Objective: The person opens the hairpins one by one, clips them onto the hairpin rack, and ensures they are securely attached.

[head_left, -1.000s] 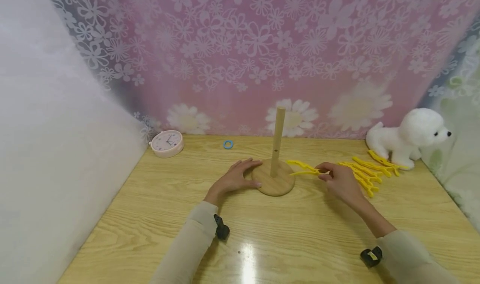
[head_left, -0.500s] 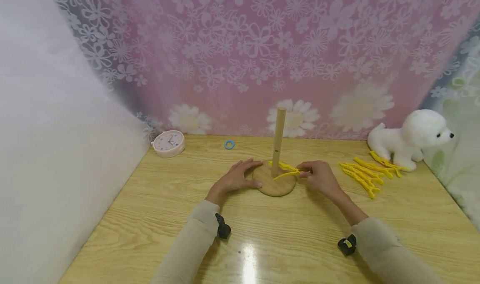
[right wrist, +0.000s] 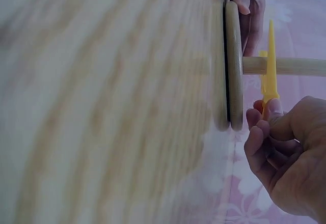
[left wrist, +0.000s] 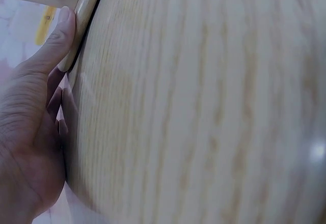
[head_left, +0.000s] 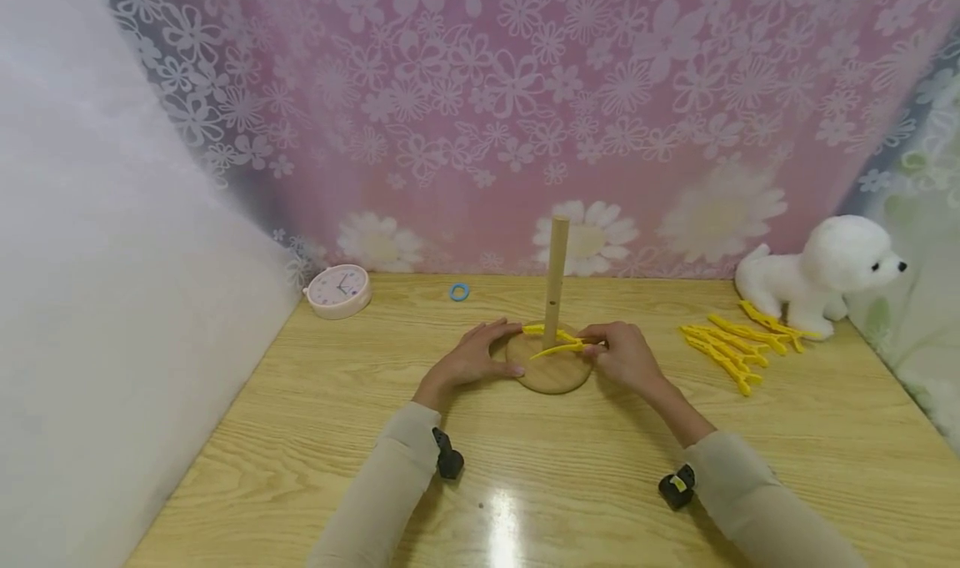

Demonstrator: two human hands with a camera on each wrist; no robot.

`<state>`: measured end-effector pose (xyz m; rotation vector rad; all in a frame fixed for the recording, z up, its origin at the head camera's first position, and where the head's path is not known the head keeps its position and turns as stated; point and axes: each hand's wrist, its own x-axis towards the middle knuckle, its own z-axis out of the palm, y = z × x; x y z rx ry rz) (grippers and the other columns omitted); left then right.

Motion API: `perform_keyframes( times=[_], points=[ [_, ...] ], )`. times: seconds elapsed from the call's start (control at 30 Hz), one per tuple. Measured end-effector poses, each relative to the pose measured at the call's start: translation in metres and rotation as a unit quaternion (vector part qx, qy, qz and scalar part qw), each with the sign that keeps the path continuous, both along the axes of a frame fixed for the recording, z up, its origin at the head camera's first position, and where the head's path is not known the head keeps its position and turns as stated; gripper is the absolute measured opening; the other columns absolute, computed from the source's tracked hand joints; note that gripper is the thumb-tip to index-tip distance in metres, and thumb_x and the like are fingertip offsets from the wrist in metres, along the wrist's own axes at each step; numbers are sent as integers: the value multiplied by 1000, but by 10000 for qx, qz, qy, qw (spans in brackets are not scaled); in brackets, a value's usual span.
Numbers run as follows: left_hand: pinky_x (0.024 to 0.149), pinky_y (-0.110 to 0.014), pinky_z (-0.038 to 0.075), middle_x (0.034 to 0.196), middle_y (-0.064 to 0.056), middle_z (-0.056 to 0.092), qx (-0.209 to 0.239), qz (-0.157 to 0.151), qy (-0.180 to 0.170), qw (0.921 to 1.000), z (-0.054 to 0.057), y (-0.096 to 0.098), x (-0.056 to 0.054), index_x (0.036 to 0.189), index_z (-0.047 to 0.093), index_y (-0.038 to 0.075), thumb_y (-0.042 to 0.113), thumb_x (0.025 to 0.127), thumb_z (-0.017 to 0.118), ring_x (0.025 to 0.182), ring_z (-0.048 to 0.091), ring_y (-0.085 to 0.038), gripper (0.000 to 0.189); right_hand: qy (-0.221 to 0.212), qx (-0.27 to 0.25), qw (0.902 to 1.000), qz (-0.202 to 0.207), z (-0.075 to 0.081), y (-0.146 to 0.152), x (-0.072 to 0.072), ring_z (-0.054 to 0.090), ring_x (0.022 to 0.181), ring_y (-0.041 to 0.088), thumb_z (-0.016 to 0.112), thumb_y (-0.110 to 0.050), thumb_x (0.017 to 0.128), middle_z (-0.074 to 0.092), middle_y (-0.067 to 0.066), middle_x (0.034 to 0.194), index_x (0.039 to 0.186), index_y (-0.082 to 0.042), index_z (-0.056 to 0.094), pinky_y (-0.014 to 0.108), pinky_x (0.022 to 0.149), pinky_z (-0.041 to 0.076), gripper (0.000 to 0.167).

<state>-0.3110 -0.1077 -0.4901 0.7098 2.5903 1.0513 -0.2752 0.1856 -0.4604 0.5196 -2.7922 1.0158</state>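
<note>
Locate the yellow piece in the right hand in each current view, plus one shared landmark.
Head: yellow piece right of centre, below mid-height, pinched by the right hand.
Left wrist: yellow piece, top left, partly in view.
Right wrist: yellow piece, right side, above mid-height.
Landmark: wooden post, upright in head, lying sideways in both wrist pictures.
</note>
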Motion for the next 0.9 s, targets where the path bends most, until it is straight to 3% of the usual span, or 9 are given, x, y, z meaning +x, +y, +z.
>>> perform_keyframes(
  times=[0.2, 0.4, 0.57, 0.77, 0.9],
  points=[
    [129, -54, 4, 173, -4, 23, -4, -16, 1, 10000, 0, 1, -1, 162, 40, 32, 49, 89, 82, 161, 7, -33, 86, -145, 62, 9998, 87, -1, 0, 0, 44, 61, 15, 73, -1, 95, 77, 14, 100, 117, 1, 78, 25, 51, 36, 23],
    [129, -53, 4, 172, -4, 24, 57, -63, 27, 10000, -1, 1, -1, 161, 41, 32, 48, 88, 83, 161, 8, -31, 85, -232, 4, 9996, 170, 0, -1, 0, 50, 63, 15, 73, 0, 95, 78, 14, 101, 117, 1, 77, 27, 54, 42, 23],
    [130, -52, 5, 171, -3, 27, 41, -133, 121, 9998, -4, 2, -2, 160, 43, 33, 47, 89, 82, 161, 11, -28, 82, -553, -190, 9975, 405, -2, 2, -2, 57, 62, 13, 70, -1, 97, 77, 17, 104, 124, 2, 73, 27, 53, 48, 27],
    [129, -54, 7, 171, 0, 27, -1, -74, 99, 9999, -3, 1, -1, 160, 43, 33, 48, 89, 82, 161, 10, -29, 82, -1524, -1208, 9784, 704, -7, 10, -2, 58, 51, 21, 61, 1, 103, 68, 25, 116, 135, 0, 65, 31, 46, 52, 33],
    [129, -56, 6, 171, -2, 27, 79, -35, 88, 9999, -1, 2, 0, 160, 44, 31, 46, 89, 82, 161, 9, -32, 82, -1734, -1471, 9704, 815, -7, 12, -2, 64, 56, 25, 59, -2, 105, 65, 27, 120, 140, 0, 63, 34, 50, 56, 35]
  ],
)
